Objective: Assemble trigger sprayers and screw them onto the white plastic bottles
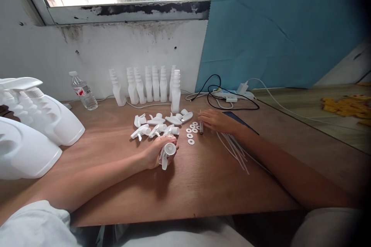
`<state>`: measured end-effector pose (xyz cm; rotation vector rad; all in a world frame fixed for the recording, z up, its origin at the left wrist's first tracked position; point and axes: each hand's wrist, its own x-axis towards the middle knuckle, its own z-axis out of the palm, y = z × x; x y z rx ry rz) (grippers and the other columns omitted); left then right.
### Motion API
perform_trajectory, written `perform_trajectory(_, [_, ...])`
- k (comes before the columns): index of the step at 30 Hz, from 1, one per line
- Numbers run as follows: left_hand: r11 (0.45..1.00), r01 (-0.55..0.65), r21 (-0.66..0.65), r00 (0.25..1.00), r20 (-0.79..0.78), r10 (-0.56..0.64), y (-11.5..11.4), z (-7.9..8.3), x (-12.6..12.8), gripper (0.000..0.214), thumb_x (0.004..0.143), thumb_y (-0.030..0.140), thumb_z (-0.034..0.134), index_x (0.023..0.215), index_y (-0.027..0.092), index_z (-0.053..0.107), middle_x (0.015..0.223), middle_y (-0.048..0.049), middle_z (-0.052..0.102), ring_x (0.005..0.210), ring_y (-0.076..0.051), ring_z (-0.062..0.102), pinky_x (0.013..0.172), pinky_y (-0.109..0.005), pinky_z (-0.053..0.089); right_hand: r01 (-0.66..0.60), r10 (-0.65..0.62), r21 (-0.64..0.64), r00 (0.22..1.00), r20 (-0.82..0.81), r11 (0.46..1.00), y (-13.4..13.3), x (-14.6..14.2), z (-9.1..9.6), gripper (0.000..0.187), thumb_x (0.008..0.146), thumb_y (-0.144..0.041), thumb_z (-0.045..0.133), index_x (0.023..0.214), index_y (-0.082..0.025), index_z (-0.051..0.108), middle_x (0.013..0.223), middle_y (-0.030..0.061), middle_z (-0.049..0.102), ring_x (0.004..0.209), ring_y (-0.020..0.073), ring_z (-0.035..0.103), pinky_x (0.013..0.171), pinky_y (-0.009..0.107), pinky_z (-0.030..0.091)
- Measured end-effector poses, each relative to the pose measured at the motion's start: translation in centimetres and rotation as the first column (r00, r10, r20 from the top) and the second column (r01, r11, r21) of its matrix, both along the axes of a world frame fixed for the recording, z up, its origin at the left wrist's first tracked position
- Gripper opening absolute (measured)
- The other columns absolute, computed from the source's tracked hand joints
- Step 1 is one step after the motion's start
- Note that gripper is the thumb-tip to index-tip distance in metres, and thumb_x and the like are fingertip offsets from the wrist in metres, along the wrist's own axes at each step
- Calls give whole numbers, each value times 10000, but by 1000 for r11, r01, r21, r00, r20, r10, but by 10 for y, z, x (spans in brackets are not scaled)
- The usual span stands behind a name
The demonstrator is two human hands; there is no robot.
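My left hand [159, 149] is closed around a white trigger spray head [169, 150], its round, open cap end turned up toward me. Beyond that hand, several more white trigger spray heads [157, 119] lie in loose rows on the table. My right hand [213, 120] has its fingers closed at the top of a small clear cylinder [201, 127], whose exact kind I cannot make out. Flat white ring washers [190, 136] lie just left of the cylinder. Thin white tubes [234, 150] are spread under and beside my right forearm.
White bottles [175, 94] stand along the wall, near a water bottle [84, 92]. Large white bottle-shaped containers [55, 115] occupy the left side. A power strip [233, 94] with black and white cables lies at the back right. A dark flat object [240, 121] is behind my right forearm.
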<state>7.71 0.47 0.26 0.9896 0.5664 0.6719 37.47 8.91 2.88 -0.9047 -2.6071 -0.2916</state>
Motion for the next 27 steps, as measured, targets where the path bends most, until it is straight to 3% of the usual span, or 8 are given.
perform_trajectory(3, [1000, -22, -1, 999, -28, 22, -1, 2, 1, 324, 759, 420, 658, 693, 178, 452, 583, 34, 490, 353, -73, 446, 292, -186, 281, 5, -37, -92, 936, -349, 996, -21, -20, 9, 39, 841, -226, 543, 867, -201, 556, 979, 105, 644, 847, 217, 605, 781, 351, 484])
perform_trajectory(5, [999, -39, -1, 998, -42, 39, -2, 3, 1, 333, 758, 433, 663, 706, 180, 452, 600, 36, 500, 349, -75, 458, 285, -186, 273, -38, -109, -213, 764, -636, 976, -41, -40, 16, 117, 836, -282, 598, 873, -222, 505, 930, 55, 611, 762, 182, 613, 742, 336, 511])
perform_trajectory(8, [999, -51, -7, 998, -49, 51, -2, 4, 2, 336, 772, 454, 659, 737, 181, 467, 613, 36, 511, 352, -76, 469, 283, -182, 266, -339, -181, -378, 489, -853, 862, -74, -72, 27, 208, 853, -359, 637, 908, -231, 482, 907, 9, 584, 663, 144, 642, 655, 324, 547])
perform_trajectory(10, [998, -55, -14, 997, -58, 54, -2, 4, 3, 345, 777, 476, 654, 756, 184, 473, 602, 36, 515, 338, -78, 458, 273, -181, 249, -490, -143, -368, 436, -888, 790, -92, -89, 31, 203, 873, -358, 630, 879, -221, 479, 873, 3, 580, 677, 153, 668, 641, 332, 568])
perform_trajectory(12, [997, -67, -22, 994, -85, 65, -2, 4, 3, 358, 771, 500, 653, 774, 190, 473, 572, 37, 518, 317, -88, 444, 260, -181, 231, -555, -44, -312, 443, -895, 771, -104, -98, 30, 151, 890, -300, 617, 880, -217, 491, 867, 6, 587, 671, 154, 682, 626, 331, 577])
perform_trajectory(19, [997, -81, 13, 992, -98, 82, -6, 6, 5, 407, 755, 551, 658, 770, 196, 458, 474, 52, 473, 300, -94, 409, 248, -161, 225, -379, 331, 67, 693, -641, 923, -115, -99, 19, 186, 837, -107, 628, 931, -249, 553, 857, 31, 677, 776, 160, 681, 654, 294, 577])
perform_trajectory(23, [984, -176, 14, 975, -138, 176, -10, 6, 8, 466, 702, 569, 707, 771, 206, 422, 512, 73, 466, 328, -80, 412, 256, -153, 283, -438, 533, 315, 769, -352, 842, -117, -103, 17, 215, 815, -59, 630, 919, -222, 535, 873, 55, 710, 791, 170, 701, 676, 291, 600])
perform_trajectory(27, [973, -228, 17, 963, -142, 228, -12, 5, 8, 452, 706, 545, 711, 797, 204, 429, 541, 73, 462, 368, -80, 434, 269, -150, 315, -421, 570, 451, 775, -271, 787, -117, -110, 9, 223, 808, -47, 649, 779, -202, 491, 759, 38, 684, 782, 175, 703, 682, 289, 609])
